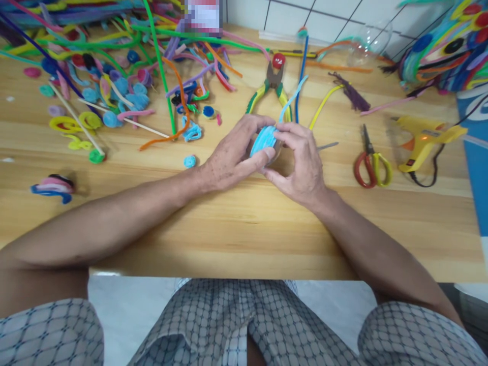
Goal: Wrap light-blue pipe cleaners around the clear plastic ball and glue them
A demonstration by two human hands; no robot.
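Observation:
Both hands meet over the middle of the wooden table. My left hand [236, 152] is closed around a rounded piece covered in rows of light blue pipe cleaner [264, 141], its thumb lying across the front. From the other side, my right hand [299, 160] pinches the same piece between fingertips and thumb. A loose light blue end [293, 97] sticks up past the right fingers. The underside of the piece is mostly hidden; a see-through edge seems to show there. Just beyond the hands lie pliers [275, 79] with green and yellow handles, a red ball at their jaws.
Loose pipe cleaners and coiled pieces [114, 86] crowd the left and back. Scissors [371, 160] and a yellow glue gun [427, 137] with a cord lie at right. A clear ball [369, 43] stands near the tiled wall, beside a colourful pipe-cleaner bundle [446, 51].

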